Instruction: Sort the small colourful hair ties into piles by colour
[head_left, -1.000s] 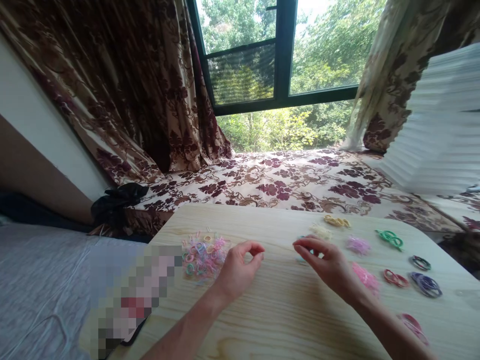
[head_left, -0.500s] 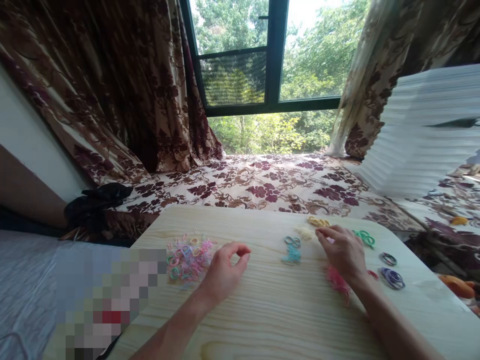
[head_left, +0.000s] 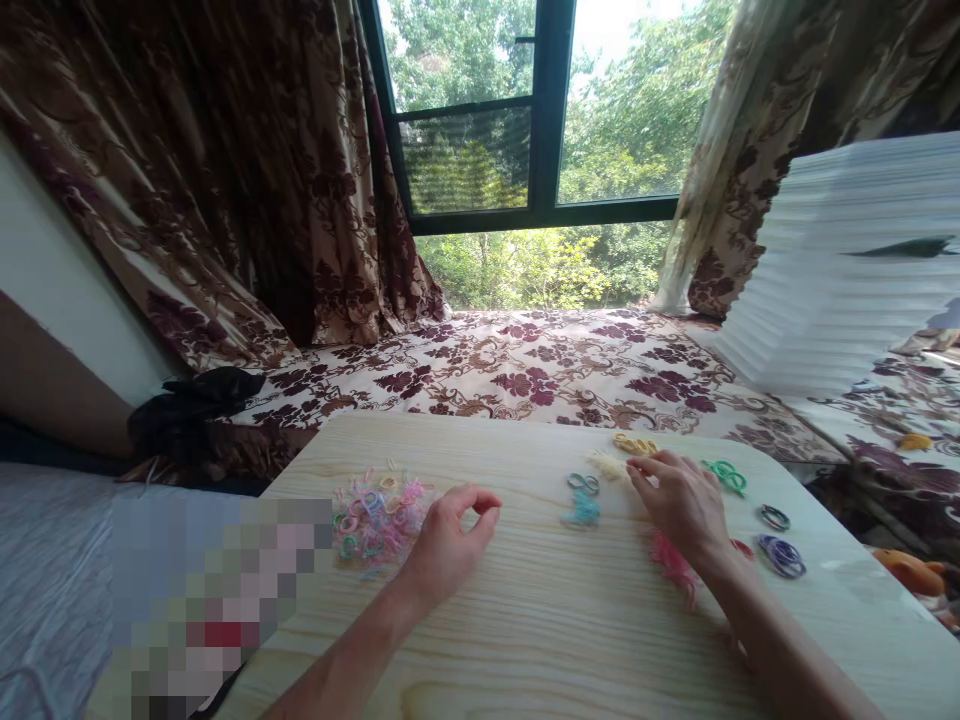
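My left hand [head_left: 454, 545] hovers over the table beside a mixed pile of small coloured elastic bands [head_left: 382, 515]. Its thumb and forefinger meet in a pinch; whatever lies between the tips is too small to make out. On the other side, my right hand [head_left: 682, 505] has its fingertips pinched at the edge of a pale yellow pile [head_left: 609, 465]; what they hold, if anything, is hidden. Under its wrist lies a pink-red pile [head_left: 675, 570], partly covered. Close by are a turquoise pile [head_left: 583, 509] and grey-blue hair ties [head_left: 583, 484].
Yellow ties [head_left: 634, 444], green ties [head_left: 726, 477], a dark tie [head_left: 774, 517] and purple ties [head_left: 782, 556] lie around the right side of the wooden table [head_left: 517, 620]. A patterned window seat [head_left: 480, 370] runs behind it. White paper sheets [head_left: 840, 280] stand at the right.
My right hand has shifted very slightly left, still at the pale yellow pile. My left hand keeps its place and its pinch.
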